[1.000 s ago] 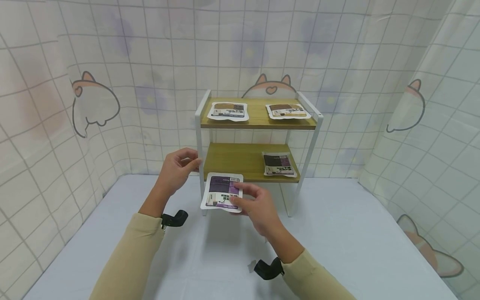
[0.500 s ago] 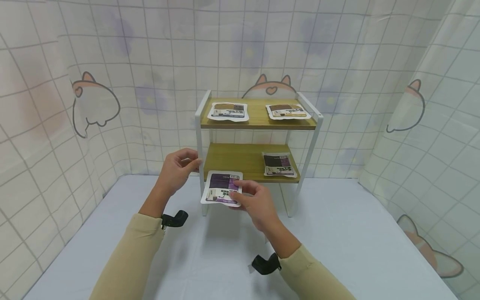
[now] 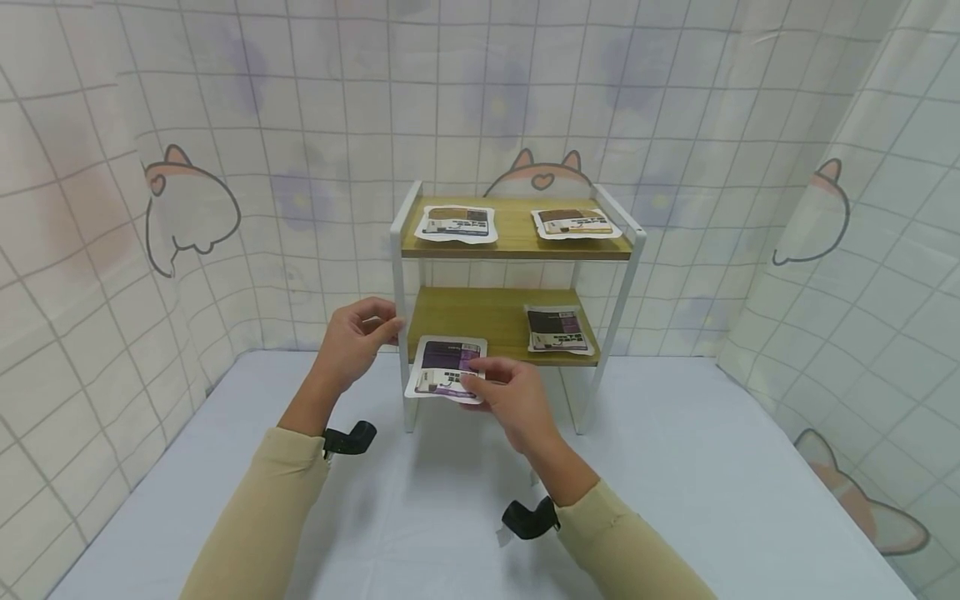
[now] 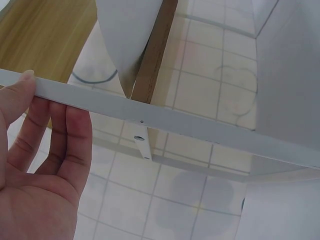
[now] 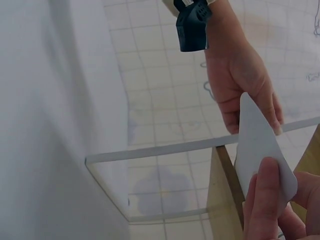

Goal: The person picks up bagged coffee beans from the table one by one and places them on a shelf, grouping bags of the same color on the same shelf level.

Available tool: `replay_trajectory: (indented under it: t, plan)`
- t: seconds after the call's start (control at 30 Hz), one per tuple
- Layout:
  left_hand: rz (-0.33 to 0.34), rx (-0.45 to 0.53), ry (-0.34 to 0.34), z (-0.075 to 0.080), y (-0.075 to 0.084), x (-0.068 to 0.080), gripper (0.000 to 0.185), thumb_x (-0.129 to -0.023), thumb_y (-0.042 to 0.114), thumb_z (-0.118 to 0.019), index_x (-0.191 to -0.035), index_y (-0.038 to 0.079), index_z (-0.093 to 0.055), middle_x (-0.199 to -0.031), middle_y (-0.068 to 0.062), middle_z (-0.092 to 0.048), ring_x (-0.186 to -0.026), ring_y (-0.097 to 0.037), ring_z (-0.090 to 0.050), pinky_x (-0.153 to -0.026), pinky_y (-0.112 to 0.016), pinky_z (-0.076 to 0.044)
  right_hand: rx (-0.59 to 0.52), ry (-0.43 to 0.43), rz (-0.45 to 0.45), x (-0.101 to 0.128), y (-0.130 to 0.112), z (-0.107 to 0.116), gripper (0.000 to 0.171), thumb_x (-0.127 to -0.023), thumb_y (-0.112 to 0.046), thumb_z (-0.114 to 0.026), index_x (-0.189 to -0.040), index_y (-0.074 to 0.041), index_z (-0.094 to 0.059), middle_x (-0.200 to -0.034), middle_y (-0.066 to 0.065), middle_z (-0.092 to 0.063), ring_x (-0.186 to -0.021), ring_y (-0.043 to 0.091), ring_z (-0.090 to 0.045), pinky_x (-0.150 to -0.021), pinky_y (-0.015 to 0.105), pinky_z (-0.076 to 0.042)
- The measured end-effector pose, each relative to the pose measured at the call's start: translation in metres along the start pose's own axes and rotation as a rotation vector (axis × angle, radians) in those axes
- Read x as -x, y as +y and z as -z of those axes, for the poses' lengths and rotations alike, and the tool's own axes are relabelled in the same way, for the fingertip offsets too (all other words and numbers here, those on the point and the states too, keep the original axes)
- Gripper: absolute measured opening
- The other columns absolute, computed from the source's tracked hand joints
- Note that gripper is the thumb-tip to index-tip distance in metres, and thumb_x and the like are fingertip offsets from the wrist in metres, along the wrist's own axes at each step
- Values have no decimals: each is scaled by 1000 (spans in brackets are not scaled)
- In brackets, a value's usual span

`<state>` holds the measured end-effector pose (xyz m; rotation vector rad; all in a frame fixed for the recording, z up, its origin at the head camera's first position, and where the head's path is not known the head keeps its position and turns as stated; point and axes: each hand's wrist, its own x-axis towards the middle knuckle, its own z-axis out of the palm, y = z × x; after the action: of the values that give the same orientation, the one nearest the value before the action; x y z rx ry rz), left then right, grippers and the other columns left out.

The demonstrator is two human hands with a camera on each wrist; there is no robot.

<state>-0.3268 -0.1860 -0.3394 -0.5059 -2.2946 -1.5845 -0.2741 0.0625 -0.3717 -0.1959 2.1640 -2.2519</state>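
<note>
My right hand [image 3: 513,398] pinches a white-edged packet [image 3: 442,360] with a dark purple label by its right side, thumb on top. The packet overlaps the front left edge of the lower wooden shelf [image 3: 480,308] in the head view; its white back [image 5: 260,145] faces the right wrist camera. My left hand [image 3: 358,340] grips the white front left post [image 4: 100,97] of the two-tier rack between thumb and fingers. Another purple packet [image 3: 557,329] lies on the right of the lower shelf.
Two packets with brown labels, one on the left [image 3: 456,223] and one on the right [image 3: 576,222], lie on the rack's upper shelf [image 3: 517,250]. The rack stands on a white-covered table [image 3: 675,467], with a grid-patterned curtain [image 3: 315,108] behind and at both sides.
My right hand has raised the packet slightly and brought it toward the lower shelf; it now appears flatter. My left hand stays on the post.
</note>
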Motion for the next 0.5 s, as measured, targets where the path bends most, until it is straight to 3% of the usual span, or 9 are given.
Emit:
replay_trajectory:
  t: [0.5]
  plan:
    - [5, 13, -7, 0, 1, 1, 22, -99, 20, -70, -114, 4, -70, -108, -9, -67, -103, -19, -72, -85, -24, -61, -37, 20, 22, -10, 0, -2, 27, -89, -5, -79, -115, -1, -75, -121, 18, -66, -93, 22, -71, -75, 39, -65]
